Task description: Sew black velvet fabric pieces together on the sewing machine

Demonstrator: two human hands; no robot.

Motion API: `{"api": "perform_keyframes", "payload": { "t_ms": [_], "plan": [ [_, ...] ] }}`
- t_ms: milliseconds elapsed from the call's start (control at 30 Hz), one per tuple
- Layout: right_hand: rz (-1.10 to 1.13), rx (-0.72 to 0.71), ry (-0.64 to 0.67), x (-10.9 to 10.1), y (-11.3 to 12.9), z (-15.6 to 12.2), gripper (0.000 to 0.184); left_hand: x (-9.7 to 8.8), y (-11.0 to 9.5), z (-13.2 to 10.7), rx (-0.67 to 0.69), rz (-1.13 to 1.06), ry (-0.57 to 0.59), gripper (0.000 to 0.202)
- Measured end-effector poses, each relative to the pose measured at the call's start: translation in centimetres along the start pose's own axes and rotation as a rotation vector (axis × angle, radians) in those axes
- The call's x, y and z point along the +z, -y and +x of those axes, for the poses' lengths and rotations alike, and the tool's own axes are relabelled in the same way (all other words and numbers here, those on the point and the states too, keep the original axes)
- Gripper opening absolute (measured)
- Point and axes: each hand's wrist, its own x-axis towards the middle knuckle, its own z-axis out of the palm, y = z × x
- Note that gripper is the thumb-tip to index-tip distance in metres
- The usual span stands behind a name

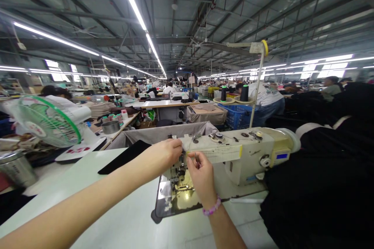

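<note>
A pale industrial sewing machine (224, 148) stands on a light green table, with its needle area (182, 186) lit yellow. My left hand (166, 153) reaches across to the left end of the machine head, fingers pinched together by the upper thread guides. Close to its right, my right hand (201, 173) is raised with thumb and fingertips closed together in front of the head. A bead bracelet (212, 207) circles the right wrist. Whatever lies between the fingertips of either hand is too fine to make out. Behind my left forearm lies a black fabric piece (125, 157).
At the left stand a green-rimmed fan (48, 122) and a metal container (17, 169). A large pile of black fabric (318, 186) fills the right side. Dark thread cones (244, 92) sit behind the machine beside a thread stand pole (257, 85). Other people work farther back.
</note>
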Motion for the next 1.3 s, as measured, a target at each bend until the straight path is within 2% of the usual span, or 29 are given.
{"api": "perform_keyframes", "payload": {
  "t_ms": [267, 633, 1300],
  "plan": [
    [0.001, -0.027, 0.022, 0.0, -0.1, 0.2, 0.017, 0.2, 0.0, -0.3, 0.000, -0.002, -0.054, 0.025],
    [-0.010, 0.000, 0.020, -0.3, -0.2, -0.4, 0.017, -0.1, -0.1, -0.7, -0.118, -0.329, -0.170, 0.022],
    [-0.047, 0.011, 0.006, -0.5, -0.1, -0.5, 0.023, 0.1, -0.5, -1.1, -0.175, -0.358, -0.242, 0.022]
  ]
}}
